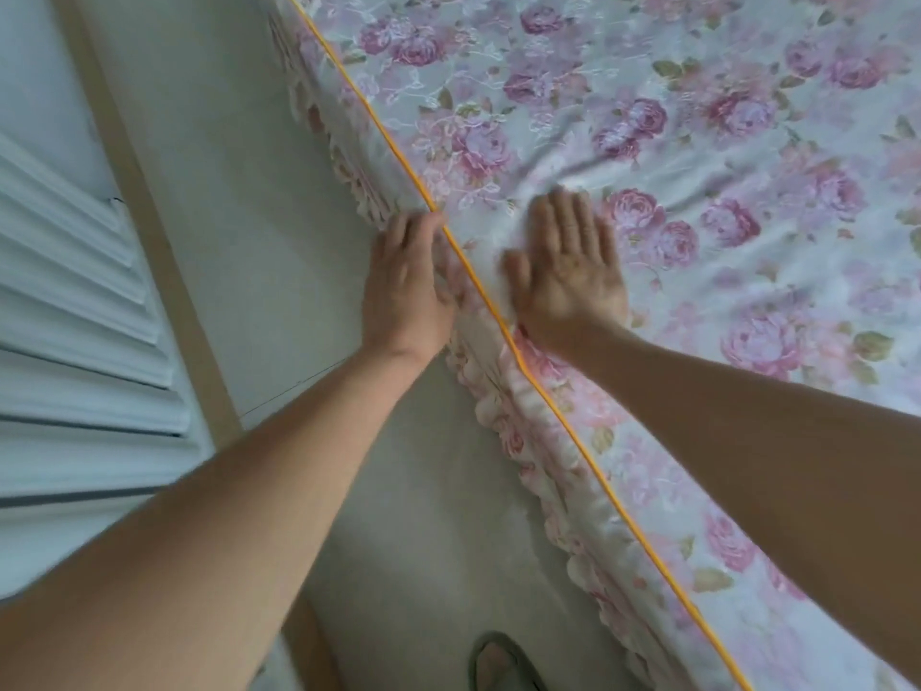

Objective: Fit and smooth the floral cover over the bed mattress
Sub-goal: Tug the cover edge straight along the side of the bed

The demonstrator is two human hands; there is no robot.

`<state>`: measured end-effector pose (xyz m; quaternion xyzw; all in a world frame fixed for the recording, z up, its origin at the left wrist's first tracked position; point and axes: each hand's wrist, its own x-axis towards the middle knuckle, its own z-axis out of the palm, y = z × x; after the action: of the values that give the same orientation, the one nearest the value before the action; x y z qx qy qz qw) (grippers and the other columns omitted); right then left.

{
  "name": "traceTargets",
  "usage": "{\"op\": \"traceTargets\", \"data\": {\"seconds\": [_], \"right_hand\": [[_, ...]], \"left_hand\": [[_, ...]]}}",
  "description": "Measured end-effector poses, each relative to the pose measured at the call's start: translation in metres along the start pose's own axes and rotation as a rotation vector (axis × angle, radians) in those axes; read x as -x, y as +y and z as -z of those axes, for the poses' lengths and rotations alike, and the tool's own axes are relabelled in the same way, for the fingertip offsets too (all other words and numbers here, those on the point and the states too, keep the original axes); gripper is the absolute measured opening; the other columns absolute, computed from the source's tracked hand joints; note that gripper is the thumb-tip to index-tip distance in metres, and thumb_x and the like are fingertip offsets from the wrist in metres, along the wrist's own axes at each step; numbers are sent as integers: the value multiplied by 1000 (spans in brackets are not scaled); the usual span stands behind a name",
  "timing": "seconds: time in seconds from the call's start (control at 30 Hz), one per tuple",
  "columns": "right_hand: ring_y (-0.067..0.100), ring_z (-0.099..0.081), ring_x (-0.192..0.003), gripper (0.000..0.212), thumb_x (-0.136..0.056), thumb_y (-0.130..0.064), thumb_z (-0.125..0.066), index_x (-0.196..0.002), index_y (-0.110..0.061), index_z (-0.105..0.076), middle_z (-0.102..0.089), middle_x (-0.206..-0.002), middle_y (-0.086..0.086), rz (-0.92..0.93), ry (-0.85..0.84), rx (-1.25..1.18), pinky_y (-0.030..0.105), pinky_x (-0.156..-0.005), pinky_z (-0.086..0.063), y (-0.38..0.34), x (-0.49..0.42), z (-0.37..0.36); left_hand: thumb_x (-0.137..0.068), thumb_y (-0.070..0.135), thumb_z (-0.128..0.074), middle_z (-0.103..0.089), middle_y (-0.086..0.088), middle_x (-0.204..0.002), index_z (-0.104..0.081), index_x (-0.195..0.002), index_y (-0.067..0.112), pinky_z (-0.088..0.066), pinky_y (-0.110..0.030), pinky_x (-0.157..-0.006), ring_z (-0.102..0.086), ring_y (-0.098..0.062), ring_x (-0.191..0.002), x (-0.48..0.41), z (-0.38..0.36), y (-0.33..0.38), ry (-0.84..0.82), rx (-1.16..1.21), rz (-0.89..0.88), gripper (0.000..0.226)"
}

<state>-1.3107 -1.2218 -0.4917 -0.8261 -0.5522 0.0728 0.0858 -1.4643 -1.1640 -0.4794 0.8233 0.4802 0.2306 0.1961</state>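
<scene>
on floral cover [697, 142], blurred right hand [568, 271]

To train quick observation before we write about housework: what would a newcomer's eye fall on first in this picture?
First, the pink-rose floral cover filling the right side, edged by orange piping running diagonally. Next, two bare hands at centre: the right hand flat on the cover's top, the left hand against its frilled side. Creases fan out beyond the right hand's fingertips.

Forearms [239, 491] bare; dk slipper [521, 660] on ft.
</scene>
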Motion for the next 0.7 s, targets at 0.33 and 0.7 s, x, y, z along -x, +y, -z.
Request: {"op": "traceTargets", "data": {"seconds": [0.33,0.7], "right_hand": [[15,3,-148,63,-100,-47,-21,-153,-16,-11,-4,-161,1,77,26,-5,39,-120,1,-8,-1,-4],[20,-25,-141,58,-96,-37,-36,-149,-14,-26,-23,-156,3,2,265,-357,38,-115,-21,28,-28,24]], "left_hand": [[-63,20,-51,-55,-5,-70,-57,-62,18,-43,-37,-61,-57,-30,-75,-66,20,-16,-236,-436,-663,6],[-41,4,-81,-51,-2,-63,-53,-58,18,-39,-28,-59,-55,-27,-65,-72,28,-20,-379,-350,-628,36]]}}
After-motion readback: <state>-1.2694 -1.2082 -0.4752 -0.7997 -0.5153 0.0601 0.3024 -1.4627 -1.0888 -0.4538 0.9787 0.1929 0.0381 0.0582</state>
